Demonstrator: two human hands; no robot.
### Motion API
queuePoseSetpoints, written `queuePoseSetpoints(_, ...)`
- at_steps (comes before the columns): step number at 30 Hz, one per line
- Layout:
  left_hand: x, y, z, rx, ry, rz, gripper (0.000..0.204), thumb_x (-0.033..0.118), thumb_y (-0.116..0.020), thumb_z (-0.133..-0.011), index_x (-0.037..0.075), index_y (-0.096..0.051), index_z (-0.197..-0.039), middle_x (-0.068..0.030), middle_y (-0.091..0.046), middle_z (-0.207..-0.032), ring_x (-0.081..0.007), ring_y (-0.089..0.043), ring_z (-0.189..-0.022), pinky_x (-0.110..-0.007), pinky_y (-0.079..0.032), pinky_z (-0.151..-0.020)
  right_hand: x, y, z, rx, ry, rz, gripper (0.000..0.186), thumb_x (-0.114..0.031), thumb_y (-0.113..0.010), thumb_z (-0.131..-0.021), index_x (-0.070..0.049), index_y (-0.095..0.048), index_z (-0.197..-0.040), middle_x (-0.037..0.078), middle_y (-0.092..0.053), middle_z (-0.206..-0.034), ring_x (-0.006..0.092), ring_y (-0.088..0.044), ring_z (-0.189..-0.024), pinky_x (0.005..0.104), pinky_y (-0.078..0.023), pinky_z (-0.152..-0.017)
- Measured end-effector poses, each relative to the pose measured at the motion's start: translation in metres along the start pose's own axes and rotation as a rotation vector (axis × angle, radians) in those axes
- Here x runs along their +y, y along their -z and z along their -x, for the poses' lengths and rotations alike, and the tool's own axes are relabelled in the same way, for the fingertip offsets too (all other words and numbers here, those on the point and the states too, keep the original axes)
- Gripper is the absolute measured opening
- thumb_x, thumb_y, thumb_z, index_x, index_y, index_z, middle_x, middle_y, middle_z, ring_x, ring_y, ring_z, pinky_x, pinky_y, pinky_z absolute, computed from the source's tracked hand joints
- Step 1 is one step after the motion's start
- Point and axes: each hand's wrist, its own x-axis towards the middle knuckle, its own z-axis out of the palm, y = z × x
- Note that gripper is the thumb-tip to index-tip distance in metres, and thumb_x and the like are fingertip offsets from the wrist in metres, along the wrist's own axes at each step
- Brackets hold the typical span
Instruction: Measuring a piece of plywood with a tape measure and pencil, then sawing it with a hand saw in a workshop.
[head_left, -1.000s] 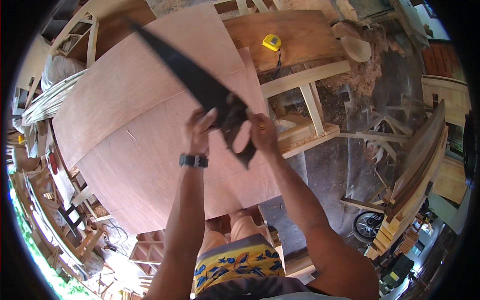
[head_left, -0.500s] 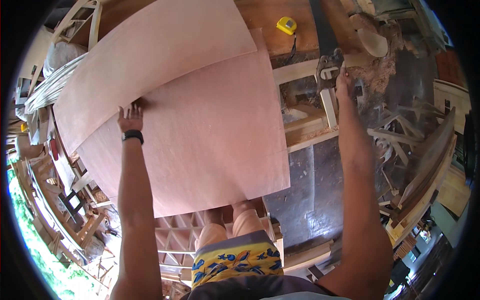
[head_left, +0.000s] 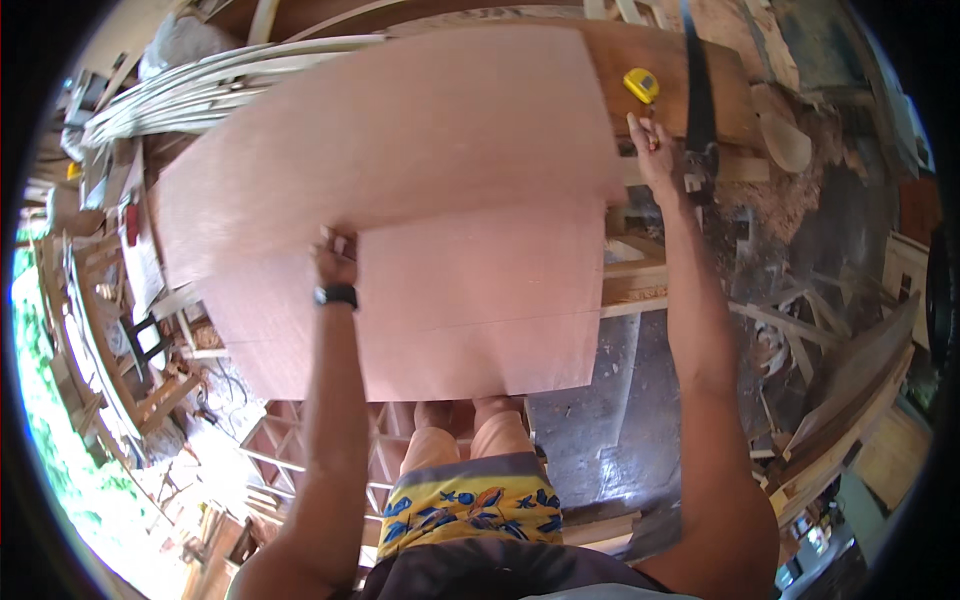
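On my feed from the head camera, the upper plywood sheet [head_left: 420, 140] lies flat, partly over the lower plywood sheet [head_left: 480, 300], whose bare part shows on the near side of the upper sheet. My left hand [head_left: 337, 260] is at the upper sheet's near edge, fingers bent toward it; I cannot tell whether they are hooked underneath or only resting there. My right hand [head_left: 656, 160] is raised just beyond the upper sheet's right edge with its fingers part-curled, and the blur keeps me from telling whether it holds anything small.

To the right of the upper sheet, a brown board [head_left: 727, 90] carries a yellow tape measure [head_left: 640, 86], with a dark saw [head_left: 699, 110] lying across it, its handle beside my right wrist. Pale wooden strips [head_left: 190, 95] are bunched at the upper sheet's far left.

I'd judge the upper sheet thin, fairly light for its breadth, and springy rather than rigid, so one-handed lifting could make it sag or swing. Its smooth face probably slides easily on the lower one. I'd grip opposite edges, well spread, minding splinters and fragile corners.
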Motion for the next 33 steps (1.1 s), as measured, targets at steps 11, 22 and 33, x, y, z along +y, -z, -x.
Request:
queuePoseSetpoints(11, -0.089, 0.080, 0.260, 0.506, 0.513, -0.131, 0.021, 0.015, -0.055, -0.107, 0.009, -0.050, -0.126, -0.0103, -0.062, -0.124, -0.0283, -0.067, -0.105, -0.043, -0.062, -0.088, 0.116, -0.023, 0.168, -0.151, -0.404, -0.508, 0.051, -0.031, -0.078, -0.091, 0.005, -0.065, -0.124, 0.011, -0.069, -0.115, 0.0235, -0.063, -0.110, 0.0367, -0.046, -0.098)
queuePoseSetpoints(22, -0.053, 0.189, 0.269, 0.375, 1.245, -0.376, 0.046, 0.034, -0.069, -0.097, -0.004, -0.060, -0.123, -0.0226, -0.072, -0.107, -0.0384, -0.072, -0.096, -0.051, -0.061, -0.082, 0.158, -0.031, 0.242, -0.231, -0.583, -0.092, 0.061, -0.033, -0.082, -0.085, -0.003, -0.060, -0.133, 0.013, -0.066, -0.122, 0.0304, -0.063, -0.112, 0.0417, -0.048, -0.098)
queuePoseSetpoints(33, 0.320, 0.260, -0.013, 0.626, -0.244, -2.004, 0.104, 0.051, -0.083, -0.079, 0.001, -0.032, -0.154, -0.0308, -0.040, -0.154, -0.0438, -0.035, -0.147, -0.051, -0.034, -0.120, 0.056, -0.063, 0.178, -0.344, 0.071, 0.423, 0.077, -0.041, -0.081, -0.086, -0.004, -0.047, -0.144, 0.023, -0.055, -0.139, 0.0400, -0.055, -0.128, 0.0481, -0.046, -0.105)
